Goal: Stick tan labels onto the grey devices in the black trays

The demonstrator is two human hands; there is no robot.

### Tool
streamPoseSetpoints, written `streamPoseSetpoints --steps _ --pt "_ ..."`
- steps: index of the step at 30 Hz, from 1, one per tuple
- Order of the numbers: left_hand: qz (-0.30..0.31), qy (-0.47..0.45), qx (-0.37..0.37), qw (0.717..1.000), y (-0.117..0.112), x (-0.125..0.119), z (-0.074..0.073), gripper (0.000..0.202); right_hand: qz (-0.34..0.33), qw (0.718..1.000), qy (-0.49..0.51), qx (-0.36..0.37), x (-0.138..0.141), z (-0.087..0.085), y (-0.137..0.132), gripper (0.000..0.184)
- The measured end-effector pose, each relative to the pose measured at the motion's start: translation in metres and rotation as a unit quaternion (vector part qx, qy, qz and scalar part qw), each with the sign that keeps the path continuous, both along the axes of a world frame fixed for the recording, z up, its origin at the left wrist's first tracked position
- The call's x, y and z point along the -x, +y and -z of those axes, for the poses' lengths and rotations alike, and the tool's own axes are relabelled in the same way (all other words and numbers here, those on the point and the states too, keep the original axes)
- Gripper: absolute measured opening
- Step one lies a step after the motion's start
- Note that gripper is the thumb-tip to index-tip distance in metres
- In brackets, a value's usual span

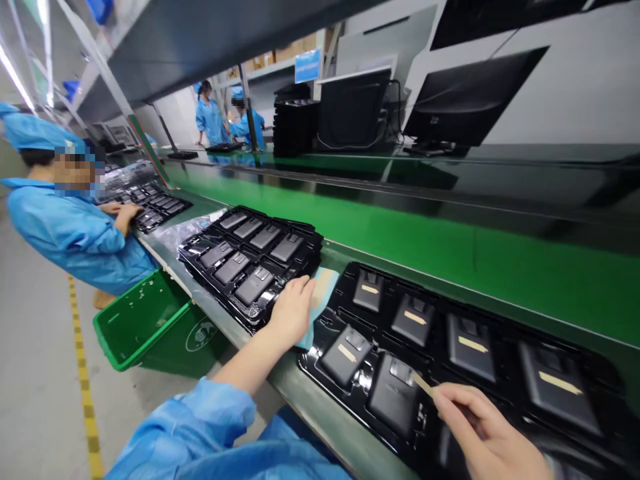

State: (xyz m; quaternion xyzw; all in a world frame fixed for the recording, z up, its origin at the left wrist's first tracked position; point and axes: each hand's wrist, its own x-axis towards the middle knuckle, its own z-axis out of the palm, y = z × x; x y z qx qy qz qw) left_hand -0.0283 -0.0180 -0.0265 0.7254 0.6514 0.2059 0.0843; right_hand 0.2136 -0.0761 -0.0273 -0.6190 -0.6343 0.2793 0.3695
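My right hand (pixel 483 427) pinches a narrow tan sticker strip (pixel 424 385) between thumb and forefinger. The strip's tip is over the upper right corner of a black rectangular part (pixel 394 395) in the near tray (pixel 345 400). This part bears no strip of its own; its neighbours, such as the grey-black part (pixel 346 355), each carry a tan strip. Between the two trays, my left hand (pixel 293 310) has its fingers bent at the edge of a light blue backing sheet (pixel 327 283) with a tan patch. Its thumb is hidden.
Left of my hand, a stack of black trays (pixel 200 267) holds several similar parts without strips. A green bin (pixel 145 327) stands below the bench edge. A co-worker (pixel 65 220) in blue handles another tray (pixel 163 208). Behind runs a green belt (pixel 400 233); monitors stand beyond.
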Motion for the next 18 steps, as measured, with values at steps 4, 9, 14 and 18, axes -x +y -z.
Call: streamPoseSetpoints --steps 4,9,14,18 --pt "0.089 -0.030 -0.145 0.985 -0.018 -0.008 -0.007 0.033 0.003 1.000 0.005 -0.005 -0.004 0.010 -0.007 0.036" --pt "0.235 -0.088 -0.044 0.967 -0.047 -0.036 -0.010 0.025 -0.047 0.999 -0.001 -0.013 0.001 0.011 -0.011 0.032" --pt "0.261 -0.121 0.083 0.954 -0.055 -0.061 -0.004 0.013 -0.115 0.993 0.010 0.020 0.015 -0.005 -0.010 0.033" --pt "0.261 -0.137 0.093 0.951 -0.053 -0.068 0.000 0.020 -0.097 0.995 0.012 0.021 0.015 -0.003 -0.011 0.033"
